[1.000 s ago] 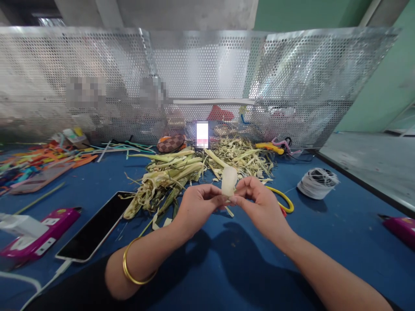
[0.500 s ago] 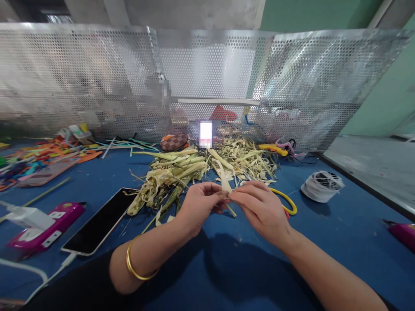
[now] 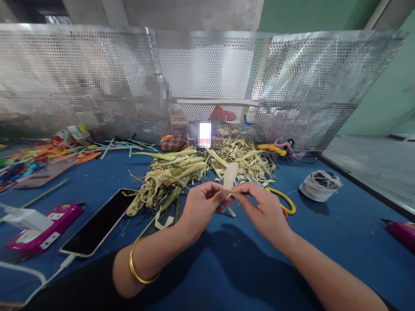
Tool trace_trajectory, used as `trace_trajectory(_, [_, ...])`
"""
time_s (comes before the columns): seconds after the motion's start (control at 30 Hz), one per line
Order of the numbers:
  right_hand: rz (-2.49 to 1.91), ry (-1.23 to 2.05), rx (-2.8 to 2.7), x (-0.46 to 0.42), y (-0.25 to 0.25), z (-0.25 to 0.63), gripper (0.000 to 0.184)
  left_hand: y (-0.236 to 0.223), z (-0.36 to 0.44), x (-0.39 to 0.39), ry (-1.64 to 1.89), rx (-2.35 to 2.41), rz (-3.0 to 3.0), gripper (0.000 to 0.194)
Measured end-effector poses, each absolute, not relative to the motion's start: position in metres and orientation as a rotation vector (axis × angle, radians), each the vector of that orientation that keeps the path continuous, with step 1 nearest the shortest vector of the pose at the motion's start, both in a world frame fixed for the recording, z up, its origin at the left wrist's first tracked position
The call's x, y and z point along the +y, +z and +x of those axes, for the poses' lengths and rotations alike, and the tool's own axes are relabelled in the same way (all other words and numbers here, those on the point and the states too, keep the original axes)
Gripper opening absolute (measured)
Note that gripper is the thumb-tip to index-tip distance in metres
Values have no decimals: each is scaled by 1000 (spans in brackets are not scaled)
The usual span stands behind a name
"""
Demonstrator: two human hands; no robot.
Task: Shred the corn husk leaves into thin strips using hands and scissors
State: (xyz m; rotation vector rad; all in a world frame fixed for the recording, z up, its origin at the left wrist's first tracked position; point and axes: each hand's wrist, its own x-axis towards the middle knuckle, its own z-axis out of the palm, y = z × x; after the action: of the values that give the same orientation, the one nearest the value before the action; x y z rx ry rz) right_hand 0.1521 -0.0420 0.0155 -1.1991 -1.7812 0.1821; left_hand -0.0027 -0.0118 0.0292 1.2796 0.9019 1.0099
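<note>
The left hand (image 3: 202, 207) is pinching the base of a pale strip of dried husk (image 3: 230, 175) between thumb and fingers, and the right hand (image 3: 262, 211) is gripping the same base, its fingertips nearly meeting the left's. The strip is standing upright above the hands, in front of the heap of shredded husks (image 3: 243, 157). A bundle of husks (image 3: 171, 177) is lying beyond the left hand, while yellow-handled scissors (image 3: 289, 201) are resting just beside the right hand, partly hidden by it.
</note>
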Motion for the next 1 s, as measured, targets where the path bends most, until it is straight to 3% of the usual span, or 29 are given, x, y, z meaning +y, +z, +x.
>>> trace_trajectory(0.43, [-1069, 88, -1859, -41, 16, 155, 15, 33, -5, -10, 883, 846, 1122, 25])
trace_trajectory(0.77, [-1184, 326, -1761, -41, 16, 148, 12, 26, -2, -10, 1041, 930, 1293, 14])
trace_trajectory(1.0, [-1212, 449, -1636, -42, 15, 145, 11, 25, -2, -10, 1054, 905, 1330, 19])
